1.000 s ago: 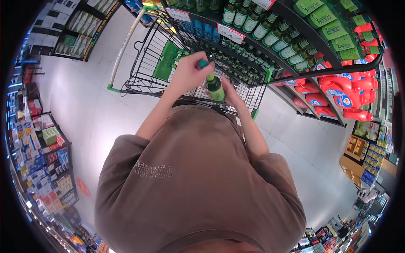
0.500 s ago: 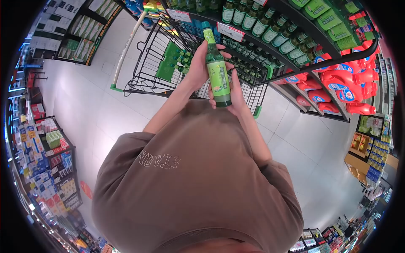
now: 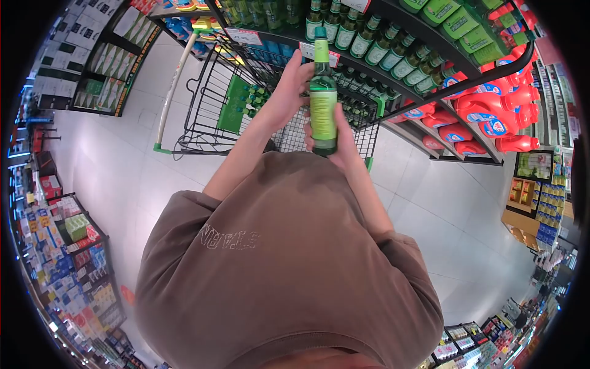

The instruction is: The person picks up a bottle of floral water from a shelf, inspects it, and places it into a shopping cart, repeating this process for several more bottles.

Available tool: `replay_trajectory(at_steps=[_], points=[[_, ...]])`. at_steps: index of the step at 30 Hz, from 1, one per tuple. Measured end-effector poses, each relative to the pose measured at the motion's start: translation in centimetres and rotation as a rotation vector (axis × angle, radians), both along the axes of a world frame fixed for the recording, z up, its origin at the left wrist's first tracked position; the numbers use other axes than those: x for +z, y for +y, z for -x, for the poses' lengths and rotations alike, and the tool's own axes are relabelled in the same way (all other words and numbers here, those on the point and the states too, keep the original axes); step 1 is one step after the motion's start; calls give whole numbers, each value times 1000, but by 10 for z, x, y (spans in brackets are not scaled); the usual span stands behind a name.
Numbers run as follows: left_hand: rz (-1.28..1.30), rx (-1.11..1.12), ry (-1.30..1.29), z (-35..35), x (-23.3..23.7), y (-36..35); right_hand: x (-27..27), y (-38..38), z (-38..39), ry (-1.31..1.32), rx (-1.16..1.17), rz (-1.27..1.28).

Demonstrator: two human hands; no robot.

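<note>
My right hand point(image 3: 343, 136) is wrapped round the lower part of a green bottle point(image 3: 323, 111), thumb on its right side. Its light green label now shows lines of small print, and the green cap point(image 3: 320, 33) is on. The bottle stands upright in front of my chest. Beside its left edge is my left hand point(image 3: 287, 92), loosely open, with the thumb pointing up and the fingertips right at the bottle's upper body. Below both hands lies the wire basket of a shopping cart point(image 3: 203, 126).
Dark shelves ahead hold rows of green bottles point(image 3: 364, 46) and green boxes point(image 3: 461, 23), with price tags point(image 3: 243, 36) along the edge. Red jugs point(image 3: 485, 114) fill a rack at right. A green panel point(image 3: 232, 106) is in the cart. Stocked shelves point(image 3: 92, 61) line the left.
The bottle has turned from its front label to the small-print side. My left hand has loosened from the neck and moved to its left. The view has shifted slightly.
</note>
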State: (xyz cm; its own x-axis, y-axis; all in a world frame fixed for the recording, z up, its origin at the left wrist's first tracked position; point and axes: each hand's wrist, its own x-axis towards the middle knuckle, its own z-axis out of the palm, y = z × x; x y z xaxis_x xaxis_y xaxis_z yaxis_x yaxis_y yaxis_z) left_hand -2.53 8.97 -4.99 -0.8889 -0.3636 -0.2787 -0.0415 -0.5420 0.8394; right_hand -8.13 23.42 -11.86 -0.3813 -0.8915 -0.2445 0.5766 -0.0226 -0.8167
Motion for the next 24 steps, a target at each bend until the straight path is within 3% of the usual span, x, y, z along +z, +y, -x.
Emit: replay_trajectory(at_steps=[2,3,7,11,14,15,16,20,24], points=[[198,-61,-26,-4,14,2,8,7,8,-763,321,377],[202,-111,14,-5,13,-2,3,5,9,-954,402,487],[207,-109,88,-1,-2,-7,-4,1,15,-1078,524,655],[270,-88,-67,-3,5,-4,4,3,13,-755,253,226],[289,-131,-87,0,-4,-7,-11,-1,5,18,9,29],[373,-94,-79,3,-11,-6,-28,-1,0,482,-115,-77],[453,-53,-73,5,-19,-5,-15,3,-1,795,-90,-149],[645,-23,-144,7,-56,-12,-16,0,-3,912,-225,-140],[624,-40,-154,8,-65,-14,-16,-1,2,1105,-371,-175]])
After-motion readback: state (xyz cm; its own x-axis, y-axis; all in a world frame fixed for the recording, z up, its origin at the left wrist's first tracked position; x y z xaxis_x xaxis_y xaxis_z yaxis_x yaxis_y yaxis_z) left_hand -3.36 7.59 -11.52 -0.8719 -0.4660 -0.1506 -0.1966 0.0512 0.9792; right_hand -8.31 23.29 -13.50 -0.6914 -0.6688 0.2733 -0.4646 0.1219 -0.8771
